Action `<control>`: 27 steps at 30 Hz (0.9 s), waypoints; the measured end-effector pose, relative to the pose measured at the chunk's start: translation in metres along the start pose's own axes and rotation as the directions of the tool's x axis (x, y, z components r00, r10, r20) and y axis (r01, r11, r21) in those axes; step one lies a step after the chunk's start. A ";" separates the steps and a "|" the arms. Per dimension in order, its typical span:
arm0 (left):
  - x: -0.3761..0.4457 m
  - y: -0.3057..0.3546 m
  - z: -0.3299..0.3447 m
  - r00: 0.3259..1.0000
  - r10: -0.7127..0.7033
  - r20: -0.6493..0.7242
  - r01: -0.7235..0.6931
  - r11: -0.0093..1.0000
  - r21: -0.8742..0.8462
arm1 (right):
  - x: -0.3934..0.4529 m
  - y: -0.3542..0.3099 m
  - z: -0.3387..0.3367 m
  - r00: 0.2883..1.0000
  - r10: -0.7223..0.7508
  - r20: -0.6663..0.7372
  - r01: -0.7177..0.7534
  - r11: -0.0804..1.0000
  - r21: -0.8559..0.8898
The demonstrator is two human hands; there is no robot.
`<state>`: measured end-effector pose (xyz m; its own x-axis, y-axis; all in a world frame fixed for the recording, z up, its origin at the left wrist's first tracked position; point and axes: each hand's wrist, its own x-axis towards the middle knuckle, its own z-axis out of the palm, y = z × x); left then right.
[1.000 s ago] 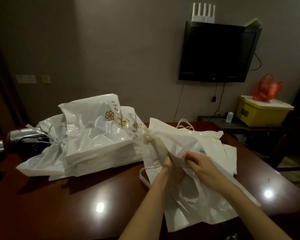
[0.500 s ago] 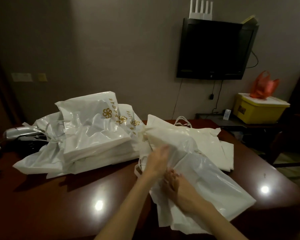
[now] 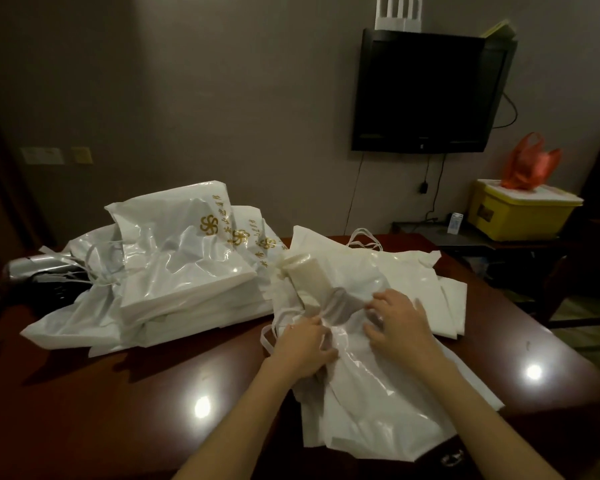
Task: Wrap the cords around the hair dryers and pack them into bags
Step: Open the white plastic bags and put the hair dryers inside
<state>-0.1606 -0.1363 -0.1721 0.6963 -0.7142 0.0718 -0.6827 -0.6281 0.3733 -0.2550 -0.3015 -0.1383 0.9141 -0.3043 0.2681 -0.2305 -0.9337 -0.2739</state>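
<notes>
A pile of flat white plastic bags lies on the dark wooden table in front of me. My left hand grips the gathered plastic at the near bag's left edge, beside its thin white handles. My right hand rests on the top bag with fingers spread and slightly bent. A cream folded piece sticks up just behind my hands. At the far left, a silver hair dryer lies partly under a second heap of white bags with gold logos.
A black television hangs on the wall. At the right, a yellow bin with an orange bag stands on a low side table. Ceiling lights glare on the tabletop.
My right hand moved up from the bag's near side to rest on top of it. My left hand slid down to the bag's left edge and closed on the plastic.
</notes>
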 end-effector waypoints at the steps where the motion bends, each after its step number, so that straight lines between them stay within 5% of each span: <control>1: -0.008 -0.003 -0.003 0.994 -0.010 -0.108 0.006 0.999 -0.033 | 0.002 0.006 0.000 0.997 0.045 0.067 -0.046 0.999 0.015; 5: -0.033 -0.012 -0.021 0.891 -0.250 -0.378 0.222 0.968 -0.116 | 0.004 0.005 0.004 0.983 0.131 0.130 -0.143 0.985 0.091; 10: -0.038 -0.015 -0.032 0.827 -0.558 -0.062 0.474 0.753 -0.456 | -0.003 0.011 -0.014 0.976 0.194 0.100 -0.216 0.923 0.319; 13: -0.024 -0.006 -0.030 0.859 -0.506 0.078 0.420 0.609 -0.673 | -0.018 0.030 -0.009 0.882 0.438 0.174 -0.470 0.788 0.397; 15: -0.013 0.001 -0.021 0.881 -0.467 0.081 0.374 0.581 -0.723 | -0.022 0.033 -0.003 0.849 0.461 0.257 -0.527 0.716 0.458; 18: -0.012 0.022 -0.017 0.904 -0.414 0.109 0.334 0.521 -0.785 | -0.021 0.026 0.000 0.869 0.425 0.254 -0.486 0.630 0.607; 27: -0.027 0.006 -0.020 0.971 -0.229 -0.068 0.085 0.598 -0.797 | -0.026 -0.006 0.007 0.939 0.301 0.165 -0.334 0.691 0.641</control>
<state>-0.1788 -0.1143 -0.1535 0.8475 -0.5287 0.0473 -0.1726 -0.1903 0.9664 -0.2752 -0.2869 -0.1503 0.8442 -0.5357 0.0170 -0.2510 -0.4232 -0.8706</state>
